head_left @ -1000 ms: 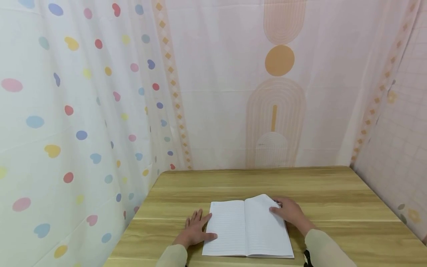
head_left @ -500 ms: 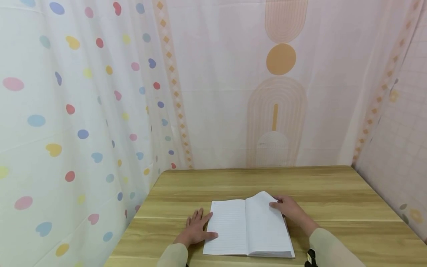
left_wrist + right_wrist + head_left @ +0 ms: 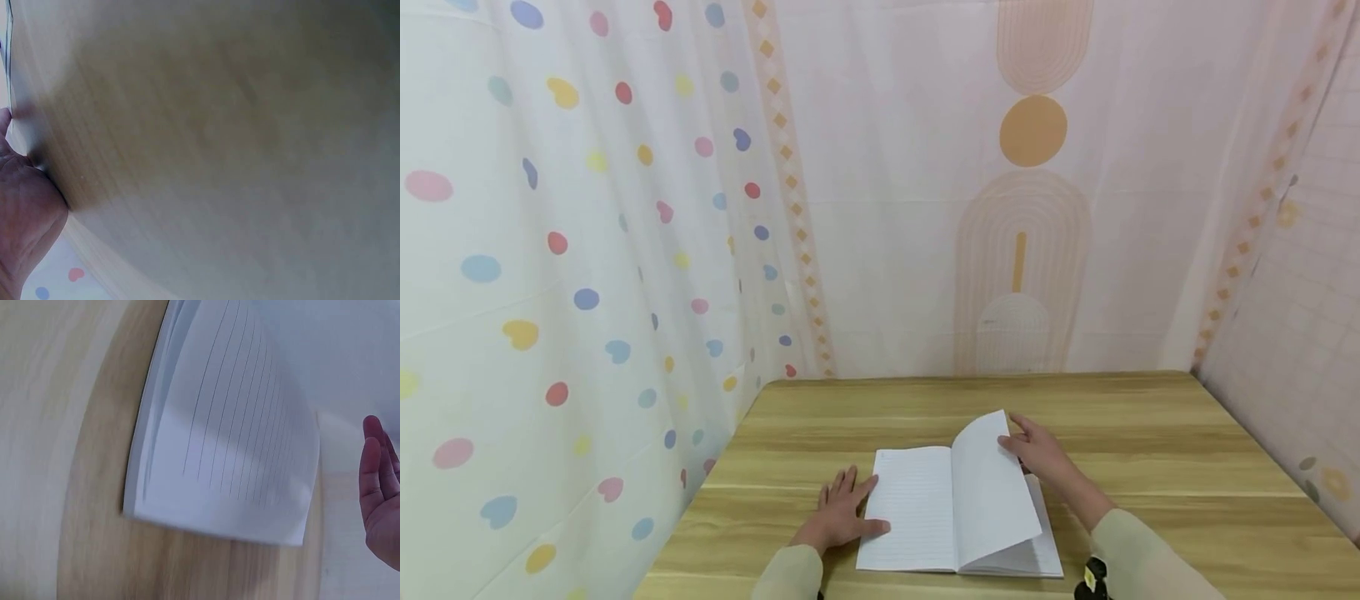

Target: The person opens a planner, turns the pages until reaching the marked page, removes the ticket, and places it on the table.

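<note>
Observing right hand (image 3: 1043, 460) pinching a raised page (image 3: 988, 487), left hand (image 3: 841, 518) resting spread-fingered on the open notebook's (image 3: 916, 512) left edge

Head view: wood-grain tabletop (image 3: 1150, 450) at six o'clock. Polka-dot curtain (image 3: 602, 275), white with multicoloured spots and hearts, at nine o'clock. Arch-print curtain (image 3: 895, 183) beyond the far edge, twelve o'clock. Grid-and-flower fabric (image 3: 1285, 333), three o'clock.
</note>
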Demonstrator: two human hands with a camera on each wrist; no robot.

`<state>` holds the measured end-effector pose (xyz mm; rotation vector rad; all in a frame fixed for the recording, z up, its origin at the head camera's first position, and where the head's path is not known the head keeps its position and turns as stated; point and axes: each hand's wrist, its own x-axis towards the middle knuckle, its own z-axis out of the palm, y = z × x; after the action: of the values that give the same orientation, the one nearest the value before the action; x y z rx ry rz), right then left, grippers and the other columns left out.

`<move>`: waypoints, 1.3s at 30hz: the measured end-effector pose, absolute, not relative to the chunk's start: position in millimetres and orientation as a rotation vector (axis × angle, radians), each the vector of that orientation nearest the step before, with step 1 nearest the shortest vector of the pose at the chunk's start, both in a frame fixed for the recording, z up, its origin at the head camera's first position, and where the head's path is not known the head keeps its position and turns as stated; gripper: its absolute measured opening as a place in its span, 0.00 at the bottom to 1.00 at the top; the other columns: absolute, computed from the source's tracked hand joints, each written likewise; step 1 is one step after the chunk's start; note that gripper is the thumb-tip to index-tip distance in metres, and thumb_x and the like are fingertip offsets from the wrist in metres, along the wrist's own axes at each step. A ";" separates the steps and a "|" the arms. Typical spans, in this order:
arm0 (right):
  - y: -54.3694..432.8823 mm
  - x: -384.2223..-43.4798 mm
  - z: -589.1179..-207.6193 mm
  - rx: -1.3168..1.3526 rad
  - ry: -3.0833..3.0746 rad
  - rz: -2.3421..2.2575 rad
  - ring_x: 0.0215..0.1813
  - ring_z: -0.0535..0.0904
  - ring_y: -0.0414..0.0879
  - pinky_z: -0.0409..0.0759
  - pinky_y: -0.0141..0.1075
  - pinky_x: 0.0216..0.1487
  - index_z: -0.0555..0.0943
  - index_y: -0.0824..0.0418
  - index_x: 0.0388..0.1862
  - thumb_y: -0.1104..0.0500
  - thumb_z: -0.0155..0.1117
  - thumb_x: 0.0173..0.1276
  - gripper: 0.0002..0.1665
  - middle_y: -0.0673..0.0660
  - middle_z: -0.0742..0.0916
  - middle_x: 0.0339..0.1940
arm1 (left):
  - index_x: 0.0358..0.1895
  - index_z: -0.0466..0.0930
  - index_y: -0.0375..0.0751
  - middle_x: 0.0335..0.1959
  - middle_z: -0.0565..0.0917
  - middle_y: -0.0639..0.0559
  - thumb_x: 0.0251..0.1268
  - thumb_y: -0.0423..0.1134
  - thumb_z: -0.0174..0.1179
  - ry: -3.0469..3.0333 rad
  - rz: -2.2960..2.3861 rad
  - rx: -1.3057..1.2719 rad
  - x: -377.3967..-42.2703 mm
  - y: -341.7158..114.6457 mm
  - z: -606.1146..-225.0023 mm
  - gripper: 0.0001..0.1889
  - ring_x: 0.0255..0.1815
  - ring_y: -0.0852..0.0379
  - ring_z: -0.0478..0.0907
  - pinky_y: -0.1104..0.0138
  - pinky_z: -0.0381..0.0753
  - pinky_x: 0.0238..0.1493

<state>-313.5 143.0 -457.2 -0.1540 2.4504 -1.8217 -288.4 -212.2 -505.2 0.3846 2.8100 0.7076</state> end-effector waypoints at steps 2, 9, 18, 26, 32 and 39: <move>138.5 -311.4 -454.2 -0.152 2.400 -1.885 0.41 0.84 0.50 0.83 0.42 0.39 0.56 0.71 0.77 0.56 0.55 0.77 0.37 0.73 0.82 0.55 | 0.77 0.60 0.43 0.78 0.46 0.27 0.59 0.63 0.65 2.801 0.715 0.379 -288.4 -211.8 -504.3 0.46 0.78 0.29 0.38 0.34 0.35 0.70; 118.0 -304.6 -451.8 -0.281 2.147 -2.108 0.38 0.85 0.48 0.84 0.40 0.42 0.60 0.75 0.74 0.57 0.43 0.83 0.30 0.72 0.83 0.53 | 0.77 0.59 0.43 0.78 0.45 0.28 0.60 0.63 0.65 2.791 0.728 0.380 -287.8 -212.4 -503.0 0.47 0.78 0.29 0.37 0.35 0.34 0.71; 91.1 -288.4 -476.2 -0.980 2.684 -1.306 0.56 0.81 0.61 0.79 0.50 0.55 0.72 0.72 0.67 0.56 0.56 0.77 0.26 0.69 0.83 0.57 | 0.75 0.64 0.40 0.78 0.46 0.28 0.76 0.56 0.48 2.785 0.863 0.334 -288.5 -211.0 -504.8 0.33 0.78 0.29 0.36 0.36 0.31 0.71; 78.1 -267.7 -495.7 -1.183 2.832 -0.356 0.74 0.65 0.57 0.60 0.59 0.70 0.76 0.51 0.69 0.38 0.61 0.70 0.33 0.60 0.74 0.71 | 0.76 0.56 0.30 0.78 0.50 0.30 0.80 0.59 0.35 2.791 1.005 0.237 -292.2 -208.1 -507.8 0.38 0.78 0.32 0.38 0.38 0.29 0.72; 77.7 -267.2 -493.9 -1.161 2.858 -0.407 0.73 0.66 0.58 0.62 0.58 0.70 0.77 0.53 0.67 0.39 0.62 0.70 0.32 0.62 0.74 0.71 | 0.76 0.58 0.35 0.77 0.48 0.28 0.61 0.66 0.61 2.806 0.791 0.341 -289.9 -211.6 -506.5 0.49 0.77 0.29 0.39 0.36 0.32 0.71; 96.0 -283.4 -500.8 -1.068 2.939 -0.556 0.71 0.67 0.64 0.63 0.57 0.70 0.76 0.63 0.66 0.45 0.63 0.70 0.32 0.70 0.74 0.69 | 0.76 0.61 0.39 0.77 0.46 0.26 0.60 0.64 0.64 2.793 0.818 0.407 -288.3 -214.9 -507.9 0.47 0.78 0.29 0.37 0.35 0.32 0.70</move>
<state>-283.4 96.0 -500.8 -1.0682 2.9394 -0.5561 -288.3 -214.9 -507.9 0.4069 2.7929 0.8183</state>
